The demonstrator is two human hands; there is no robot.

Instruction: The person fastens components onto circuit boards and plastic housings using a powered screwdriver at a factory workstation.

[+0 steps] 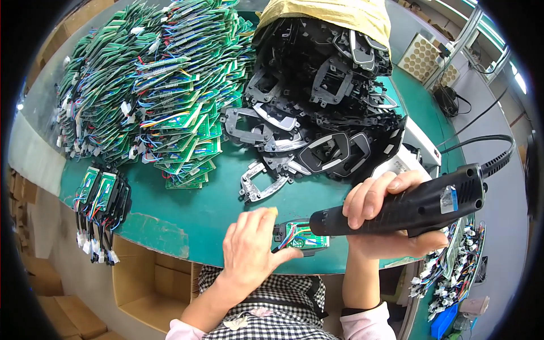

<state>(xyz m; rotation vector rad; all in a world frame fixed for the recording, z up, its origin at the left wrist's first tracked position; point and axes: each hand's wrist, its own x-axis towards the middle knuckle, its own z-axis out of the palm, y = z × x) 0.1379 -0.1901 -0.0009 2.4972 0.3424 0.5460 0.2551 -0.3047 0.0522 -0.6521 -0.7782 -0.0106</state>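
A green circuit board [309, 242] with coloured wires sits in a black plastic frame [279, 232] on the bench in front of me. My left hand [249, 245] grips this assembly at its left end, with the thumb along the near edge and the fingers at the far side. My right hand [377, 207] is wrapped round a thick black corded electric screwdriver [436, 198], held nearly level. Its nose reaches over the board's upper part; whether the bit touches anything is hidden.
Tall stacks of wired circuit boards [164, 85] stand at the back left. A yellow sack [328, 10] spills black and silver plastic frames [326, 153] behind my hands. Finished-looking assemblies [105, 192] hang over the left edge; more wired boards [453, 266] lie at right. A cord [481, 137] trails behind the screwdriver.
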